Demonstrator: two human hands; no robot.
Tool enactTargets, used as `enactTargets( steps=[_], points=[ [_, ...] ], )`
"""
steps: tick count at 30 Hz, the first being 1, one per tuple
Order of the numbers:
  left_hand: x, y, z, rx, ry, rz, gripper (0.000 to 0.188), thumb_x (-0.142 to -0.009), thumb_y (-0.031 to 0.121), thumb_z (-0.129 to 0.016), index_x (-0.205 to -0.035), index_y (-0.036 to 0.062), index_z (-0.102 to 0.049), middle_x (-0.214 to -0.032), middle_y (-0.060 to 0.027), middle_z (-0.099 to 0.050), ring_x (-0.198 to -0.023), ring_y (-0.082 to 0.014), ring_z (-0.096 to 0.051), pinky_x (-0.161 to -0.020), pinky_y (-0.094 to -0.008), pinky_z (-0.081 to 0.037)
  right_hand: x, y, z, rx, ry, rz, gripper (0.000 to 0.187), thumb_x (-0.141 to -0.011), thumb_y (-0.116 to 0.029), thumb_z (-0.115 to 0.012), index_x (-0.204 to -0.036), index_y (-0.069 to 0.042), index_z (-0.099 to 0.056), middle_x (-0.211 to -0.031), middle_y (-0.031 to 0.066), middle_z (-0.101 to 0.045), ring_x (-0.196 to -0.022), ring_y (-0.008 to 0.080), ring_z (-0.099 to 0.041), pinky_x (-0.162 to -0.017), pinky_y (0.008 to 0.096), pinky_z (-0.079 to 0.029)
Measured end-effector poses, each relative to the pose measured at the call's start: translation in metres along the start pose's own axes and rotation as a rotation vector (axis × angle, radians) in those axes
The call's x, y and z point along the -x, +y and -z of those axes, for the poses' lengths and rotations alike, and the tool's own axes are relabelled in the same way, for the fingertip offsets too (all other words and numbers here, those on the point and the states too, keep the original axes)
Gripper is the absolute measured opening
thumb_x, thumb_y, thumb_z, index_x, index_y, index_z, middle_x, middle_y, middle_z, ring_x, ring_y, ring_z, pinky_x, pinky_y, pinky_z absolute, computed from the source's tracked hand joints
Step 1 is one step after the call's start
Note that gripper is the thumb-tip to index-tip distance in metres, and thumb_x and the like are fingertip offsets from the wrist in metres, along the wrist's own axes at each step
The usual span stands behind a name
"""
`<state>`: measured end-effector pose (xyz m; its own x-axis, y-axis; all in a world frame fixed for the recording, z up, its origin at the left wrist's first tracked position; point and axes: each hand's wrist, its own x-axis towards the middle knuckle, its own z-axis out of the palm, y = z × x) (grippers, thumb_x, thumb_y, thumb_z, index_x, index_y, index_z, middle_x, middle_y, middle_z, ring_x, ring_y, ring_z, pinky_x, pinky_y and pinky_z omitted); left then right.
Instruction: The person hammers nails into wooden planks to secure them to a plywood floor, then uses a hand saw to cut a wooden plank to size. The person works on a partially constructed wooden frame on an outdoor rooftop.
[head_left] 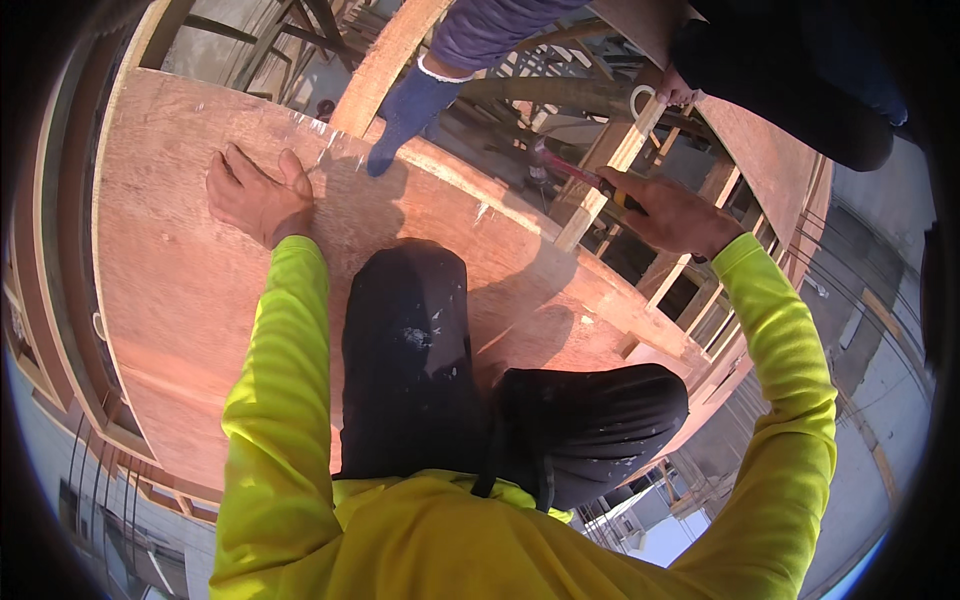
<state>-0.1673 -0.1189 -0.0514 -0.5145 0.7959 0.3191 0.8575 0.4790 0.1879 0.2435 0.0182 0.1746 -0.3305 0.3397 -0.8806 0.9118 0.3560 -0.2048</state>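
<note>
My left hand [262, 196] rests on a reddish plywood sheet [170, 250], its fingers apart and holding nothing. In my right hand [678, 212] is a hammer [572, 168] with a reddish shaft and a yellow and black grip. Its head hangs over the open timber framing past the plywood's far edge, near a light wooden batten [622, 165]. I kneel on the sheet in dark trousers, between my two hands.
A co-worker's foot in a blue sock [412, 112] stands at the sheet's far edge. Another hand [676, 86] grips the batten's upper end. Open gaps lie between the joists [690, 255]. Thin steel bars [860, 280] run along the right, above a lower concrete level.
</note>
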Motion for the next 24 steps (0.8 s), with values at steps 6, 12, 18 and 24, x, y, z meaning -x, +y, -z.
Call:
enactTargets(
  steps=[6,12,18,24],
  points=[
    [-0.003,-0.001,-0.006,-0.006,-0.010,0.031,0.076,-0.083,0.046,-0.070,-0.142,0.0008,-0.055,-0.148,-0.0204,-0.050,-0.140,-0.0405,-0.041,-0.114,-0.0579,-0.031,-0.011,-0.029,0.005,-0.183,0.357,-0.084,0.063,-0.101,-0.012,-0.053,-0.161,-0.015,-0.033,-0.099,0.0258,-0.070,-0.090,0.0445,-0.068,-0.088,0.0523,-0.051],
    [-0.003,-0.007,-0.010,-0.033,-0.008,0.040,0.077,-0.081,0.047,-0.072,-0.142,0.0029,-0.056,-0.148,-0.0187,-0.051,-0.140,-0.0390,-0.042,-0.115,-0.0568,-0.031,-0.008,-0.020,0.000,0.039,0.038,-0.062,0.070,-0.100,-0.009,-0.059,-0.162,-0.012,-0.027,-0.101,0.0268,-0.069,-0.095,0.0439,-0.069,-0.091,0.0491,-0.054],
    [-0.002,-0.006,-0.013,-0.036,-0.027,0.038,0.078,-0.080,0.049,-0.073,-0.140,0.0028,-0.057,-0.147,-0.0182,-0.052,-0.139,-0.0385,-0.043,-0.114,-0.0561,-0.032,-0.010,-0.035,-0.011,-0.195,0.444,-0.081,0.068,-0.098,-0.011,-0.058,-0.159,-0.010,-0.031,-0.107,0.0263,-0.070,-0.097,0.0449,-0.069,-0.092,0.0530,-0.052],
    [-0.003,-0.008,-0.011,-0.044,0.005,0.041,0.077,-0.080,0.048,-0.074,-0.140,0.0025,-0.058,-0.147,-0.0183,-0.051,-0.140,-0.0383,-0.042,-0.114,-0.0559,-0.032,-0.005,-0.017,0.001,-0.016,0.188,-0.009,0.069,-0.099,-0.014,-0.059,-0.161,-0.010,-0.028,-0.105,0.0282,-0.069,-0.095,0.0440,-0.069,-0.086,0.0508,-0.053]
  ],
)
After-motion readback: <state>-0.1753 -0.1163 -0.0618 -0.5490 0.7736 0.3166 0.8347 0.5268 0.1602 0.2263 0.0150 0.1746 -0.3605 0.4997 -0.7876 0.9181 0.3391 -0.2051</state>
